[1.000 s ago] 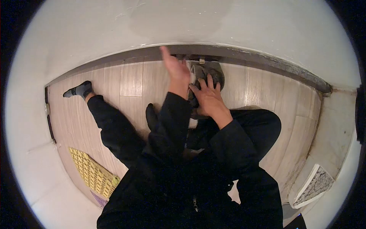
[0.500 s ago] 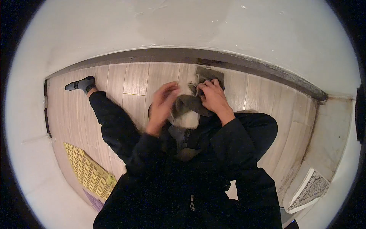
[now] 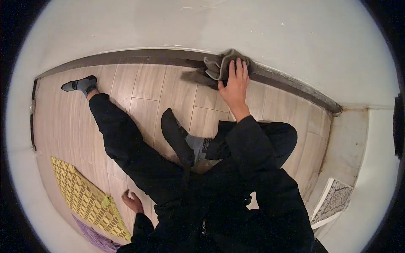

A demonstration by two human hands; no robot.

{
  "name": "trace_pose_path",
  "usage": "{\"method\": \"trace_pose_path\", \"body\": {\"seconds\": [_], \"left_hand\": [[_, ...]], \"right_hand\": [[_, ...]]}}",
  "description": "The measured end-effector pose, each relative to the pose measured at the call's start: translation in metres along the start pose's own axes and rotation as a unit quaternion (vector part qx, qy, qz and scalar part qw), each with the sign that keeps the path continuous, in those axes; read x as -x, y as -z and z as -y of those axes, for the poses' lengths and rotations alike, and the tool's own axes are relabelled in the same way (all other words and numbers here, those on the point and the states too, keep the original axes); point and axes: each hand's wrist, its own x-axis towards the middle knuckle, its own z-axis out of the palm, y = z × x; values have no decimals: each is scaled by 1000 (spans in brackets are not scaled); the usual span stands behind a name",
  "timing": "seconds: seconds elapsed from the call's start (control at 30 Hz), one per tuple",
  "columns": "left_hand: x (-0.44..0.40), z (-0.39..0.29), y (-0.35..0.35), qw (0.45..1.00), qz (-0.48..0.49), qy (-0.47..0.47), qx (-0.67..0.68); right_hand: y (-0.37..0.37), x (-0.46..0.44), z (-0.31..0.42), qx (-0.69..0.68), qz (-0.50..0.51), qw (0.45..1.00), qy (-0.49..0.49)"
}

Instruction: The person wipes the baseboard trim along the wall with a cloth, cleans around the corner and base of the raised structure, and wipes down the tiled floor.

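A pale wall (image 3: pixel 168 25) stands over a plank floor (image 3: pixel 143 82), a dark baseboard (image 3: pixel 139 56) between them; a yellow mat (image 3: pixel 84 192) lies left. The cloth (image 3: pixel 218 66), earlier on the floor, is now bunched against the baseboard under the right hand (image 3: pixel 236 87); whether that grip is clamped, I cannot tell. The left hand (image 3: pixel 133 203) has drawn back near the mat, fingers apart.

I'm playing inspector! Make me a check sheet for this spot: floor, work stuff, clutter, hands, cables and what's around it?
Surface: pale plank-patterned floor.
Job's things: crumpled dark cloth against the dark baseboard.
Clutter: yellow patterned piece and purple piece at left; white-edged patterned panel at right.
Hands: right hand on the cloth, grip unclear; left hand near the yellow piece, holding nothing visible.
Cables: nothing seen.
Surroundings: white wall ahead; brownish stains near the right corner.
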Motion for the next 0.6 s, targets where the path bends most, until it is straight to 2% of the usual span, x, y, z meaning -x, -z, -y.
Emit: {"method": "trace_pose_path", "body": {"seconds": [0.03, 0.13, 0.23, 0.27, 0.37, 0.4, 0.5, 0.6], "left_hand": [[21, 10, -2, 995, 18, -63, -70], [71, -2, 5, 991, 127, 15, -39], [100, 4, -3, 992, 120, -27, -23], [105, 6, -5, 988, 145, 12, -42], [116, 10, -19, 994, 101, -3, -47], [122, 16, -30, 985, 123, 28, -120], [139, 31, -63, 984, 1, -22, -176], [152, 47, -87, 989, -16, 13, -146]], "right_hand": [[-7, -1, 1, 56, 31, 996, -54], [-15, -2, -3, 100, 55, 992, -45], [-14, -7, -14, 178, 61, 982, 3], [-11, -8, -22, 208, 58, 976, 24], [7, -10, -34, 276, 67, 959, -12], [9, -8, -38, 265, 33, 964, 3], [2, -17, -34, 205, 45, 977, -49], [-1, -29, -10, 183, 51, 976, -110]]}}
